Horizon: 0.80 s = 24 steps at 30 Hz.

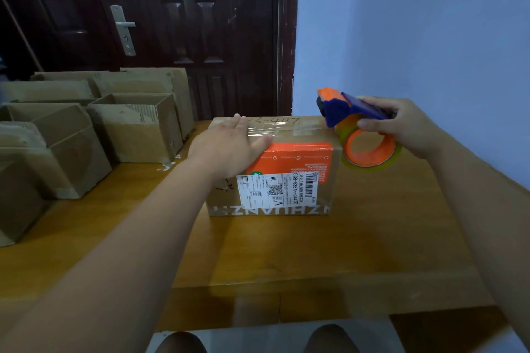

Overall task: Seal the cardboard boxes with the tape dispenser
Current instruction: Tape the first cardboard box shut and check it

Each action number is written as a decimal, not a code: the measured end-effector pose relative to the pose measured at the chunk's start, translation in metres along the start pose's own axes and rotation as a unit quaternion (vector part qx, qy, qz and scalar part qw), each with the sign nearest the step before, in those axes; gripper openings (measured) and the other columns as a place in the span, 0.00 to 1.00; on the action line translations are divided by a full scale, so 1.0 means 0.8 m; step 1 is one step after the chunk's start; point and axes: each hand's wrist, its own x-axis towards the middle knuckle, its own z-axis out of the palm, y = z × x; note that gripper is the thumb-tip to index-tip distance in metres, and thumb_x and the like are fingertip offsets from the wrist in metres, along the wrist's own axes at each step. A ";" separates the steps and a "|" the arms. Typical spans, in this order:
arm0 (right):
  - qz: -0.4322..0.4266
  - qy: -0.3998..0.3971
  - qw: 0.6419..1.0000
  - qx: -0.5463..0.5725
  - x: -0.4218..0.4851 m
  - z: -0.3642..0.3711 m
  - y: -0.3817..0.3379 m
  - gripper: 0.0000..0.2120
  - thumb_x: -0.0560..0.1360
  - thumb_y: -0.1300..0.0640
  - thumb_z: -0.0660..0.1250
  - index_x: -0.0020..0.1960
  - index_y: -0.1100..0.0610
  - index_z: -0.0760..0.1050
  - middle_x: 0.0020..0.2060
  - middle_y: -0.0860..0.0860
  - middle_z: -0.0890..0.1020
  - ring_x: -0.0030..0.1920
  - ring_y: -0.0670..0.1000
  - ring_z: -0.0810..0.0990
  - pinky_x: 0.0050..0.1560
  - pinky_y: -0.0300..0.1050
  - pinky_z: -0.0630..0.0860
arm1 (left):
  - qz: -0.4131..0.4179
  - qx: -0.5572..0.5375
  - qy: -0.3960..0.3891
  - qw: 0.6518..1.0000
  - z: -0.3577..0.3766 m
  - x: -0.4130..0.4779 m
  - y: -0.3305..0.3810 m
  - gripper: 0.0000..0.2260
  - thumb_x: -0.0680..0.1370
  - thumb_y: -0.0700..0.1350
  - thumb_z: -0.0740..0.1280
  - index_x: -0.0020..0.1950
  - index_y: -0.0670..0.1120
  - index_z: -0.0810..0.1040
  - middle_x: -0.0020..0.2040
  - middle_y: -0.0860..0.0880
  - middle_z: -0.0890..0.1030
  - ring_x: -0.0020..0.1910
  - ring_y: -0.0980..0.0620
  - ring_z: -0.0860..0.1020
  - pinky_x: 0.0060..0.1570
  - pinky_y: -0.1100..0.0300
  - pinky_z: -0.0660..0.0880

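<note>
Labelled cardboard box (272,180) sits closed near the far middle of the desk (344,252), with glossy clear tape (266,130) already across its top. Left hand (229,146) lies flat on the lid, fingers (259,143) straight and released, pressing down on the taped strip. Right hand (401,123) is clenched round the blue handle of the tape dispenser (344,107), thumb against the orange-cored tape roll (370,149). The dispenser is held in the air just off the box's right top corner. Handling guess: the box is small and stiff-walled and probably light, so it could slide on the smooth desk under a pull. A flat palm on the lid is the sensible hold. The dispenser is rigid plastic, light, taken by its handle. Its toothed cutter end is the part to keep fingers away from, and the tape is thin, sticky and prone to wrinkling. Open cartons (137,126) stand in a cluster at the left, flaps up, not yet sealed. Hard to read: the lid seam is hidden under the left hand, and the box's far and left sides are out of sight. Contents are unknown. The cutter blade is not resolvable. Cannot tell whether a strip runs from roll to box. The leftmost cartons are cut by the frame edge, and text on the shipping label (278,189) is mostly illegible.
</note>
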 end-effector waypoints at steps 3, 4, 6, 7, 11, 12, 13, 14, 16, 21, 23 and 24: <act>0.003 -0.003 1.000 -0.014 0.001 0.002 0.004 0.34 0.61 0.43 0.74 0.65 0.49 0.74 0.58 0.44 0.79 0.57 0.43 0.77 0.55 0.36 0.71 | 0.016 -0.005 -0.009 1.000 -0.002 -0.001 -0.003 0.33 0.73 0.71 0.41 0.77 0.61 0.48 0.77 0.47 0.56 0.75 0.46 0.57 0.65 0.43 0.64; 0.005 0.001 1.000 -0.008 -0.002 0.005 0.007 0.34 0.60 0.43 0.74 0.65 0.48 0.74 0.58 0.42 0.79 0.58 0.41 0.77 0.55 0.35 0.71 | 0.026 -0.010 -0.016 1.000 -0.005 -0.003 -0.003 0.35 0.70 0.72 0.39 0.76 0.63 0.47 0.78 0.47 0.55 0.75 0.46 0.56 0.65 0.42 0.64; 0.003 0.020 1.000 0.005 -0.010 0.013 0.012 0.31 0.60 0.42 0.73 0.62 0.43 0.73 0.55 0.35 0.79 0.56 0.36 0.76 0.52 0.30 0.71 | 0.050 -0.017 -0.029 0.998 -0.009 -0.006 -0.005 0.39 0.65 0.73 0.36 0.76 0.64 0.48 0.78 0.49 0.53 0.76 0.46 0.54 0.66 0.41 0.63; -0.002 0.030 1.000 0.009 -0.014 0.017 0.015 0.28 0.61 0.42 0.73 0.60 0.40 0.74 0.53 0.33 0.80 0.54 0.34 0.77 0.50 0.28 0.72 | 0.061 -0.017 -0.034 0.997 -0.012 -0.007 -0.005 0.40 0.64 0.73 0.35 0.76 0.63 0.49 0.78 0.50 0.51 0.76 0.47 0.52 0.67 0.41 0.62; -0.017 0.042 0.999 0.021 -0.024 0.030 0.011 0.18 0.65 0.44 0.72 0.54 0.35 0.75 0.48 0.30 0.80 0.49 0.32 0.77 0.46 0.24 0.70 | 0.071 0.038 -0.022 0.997 -0.013 -0.011 0.000 0.46 0.63 0.74 0.33 0.78 0.55 0.51 0.78 0.53 0.50 0.77 0.48 0.49 0.72 0.45 0.52; -0.016 0.037 0.999 0.020 -0.023 0.036 0.007 0.17 0.65 0.43 0.72 0.53 0.35 0.75 0.47 0.32 0.80 0.49 0.33 0.77 0.46 0.25 0.71 | 0.072 0.063 -0.012 0.995 -0.011 -0.012 0.006 0.49 0.63 0.74 0.32 0.78 0.50 0.52 0.78 0.51 0.51 0.77 0.47 0.50 0.73 0.47 0.50; -0.017 0.028 0.999 0.014 -0.021 0.045 0.004 0.17 0.66 0.42 0.71 0.54 0.36 0.74 0.47 0.34 0.80 0.48 0.35 0.77 0.47 0.27 0.71 | 0.075 0.072 -0.006 0.995 -0.009 -0.013 0.013 0.51 0.62 0.74 0.32 0.78 0.47 0.53 0.78 0.48 0.51 0.76 0.47 0.51 0.73 0.49 0.50; -0.020 0.017 1.000 0.002 -0.017 0.057 0.000 0.18 0.68 0.43 0.71 0.56 0.39 0.74 0.47 0.37 0.79 0.46 0.36 0.76 0.47 0.29 0.71 | 0.078 0.063 -0.003 0.995 -0.007 -0.014 0.020 0.52 0.62 0.74 0.33 0.78 0.45 0.53 0.78 0.47 0.52 0.76 0.47 0.53 0.73 0.50 0.51; -0.033 -0.007 0.999 -0.028 -0.010 0.084 -0.008 0.17 0.73 0.46 0.69 0.59 0.46 0.71 0.44 0.41 0.77 0.40 0.36 0.74 0.42 0.28 0.69 | 0.101 0.034 0.002 0.994 -0.003 -0.015 0.026 0.51 0.63 0.74 0.35 0.78 0.46 0.53 0.78 0.47 0.55 0.76 0.49 0.55 0.71 0.52 0.57; -0.046 -0.064 0.991 -0.112 0.008 0.124 -0.036 0.12 0.76 0.46 0.66 0.50 0.48 0.64 0.36 0.44 0.70 0.30 0.36 0.71 0.30 0.27 0.66 | 0.098 0.029 0.023 0.994 0.000 -0.017 -0.010 0.49 0.63 0.75 0.38 0.78 0.49 0.54 0.77 0.50 0.57 0.74 0.51 0.59 0.66 0.53 0.64; -0.042 -0.087 0.982 -0.161 0.016 0.125 -0.053 0.14 0.75 0.44 0.68 0.46 0.46 0.62 0.36 0.46 0.71 0.28 0.40 0.71 0.26 0.30 0.67 | 0.098 0.024 0.030 0.994 0.000 -0.019 -0.023 0.47 0.64 0.75 0.39 0.77 0.51 0.55 0.77 0.51 0.59 0.73 0.51 0.61 0.64 0.53 0.66; -0.040 -0.094 0.979 -0.178 0.018 0.123 -0.059 0.15 0.74 0.44 0.69 0.45 0.46 0.62 0.37 0.46 0.72 0.28 0.42 0.72 0.25 0.31 0.67 | 0.099 0.022 0.031 0.994 -0.001 -0.020 -0.028 0.47 0.64 0.75 0.39 0.77 0.51 0.55 0.77 0.51 0.59 0.73 0.50 0.62 0.64 0.52 0.67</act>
